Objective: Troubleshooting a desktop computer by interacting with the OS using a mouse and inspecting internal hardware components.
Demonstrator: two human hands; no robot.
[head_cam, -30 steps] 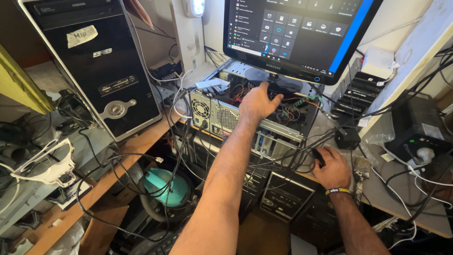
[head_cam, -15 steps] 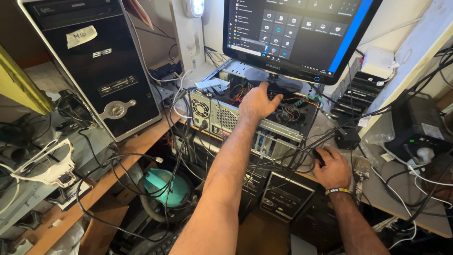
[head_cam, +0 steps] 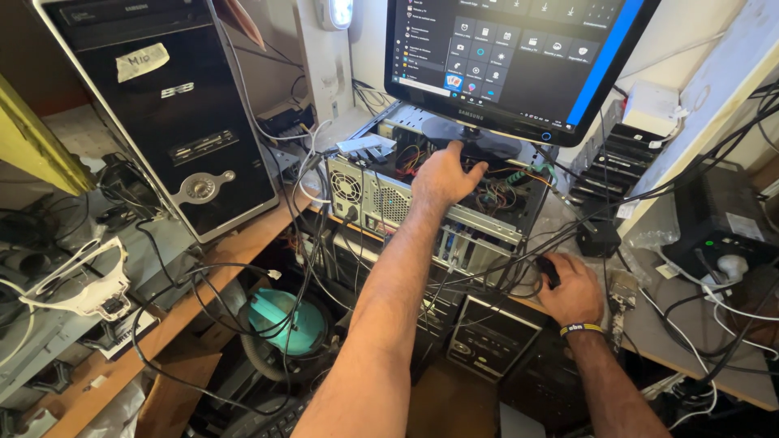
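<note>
My left hand [head_cam: 442, 174] reaches into an open computer case [head_cam: 381, 199] lying on its side, fingers down among the coloured wires and boards under the monitor stand. My right hand [head_cam: 572, 290] rests palm down over a black mouse [head_cam: 550, 270] at the desk edge, cupped around it, a dark wristband on the wrist. A lit monitor [head_cam: 511, 57] with tiles on a dark screen stands on top of the case, just above my left hand. What my left fingers hold inside the case is hidden.
A black tower computer [head_cam: 174, 122] leans at the left on a wooden shelf [head_cam: 243, 243]. Black cables [head_cam: 268, 284] hang over the edge. Another black case [head_cam: 487, 337] sits below. A power unit [head_cam: 726, 223] stands at the right; white plastic frame [head_cam: 81, 284] at left.
</note>
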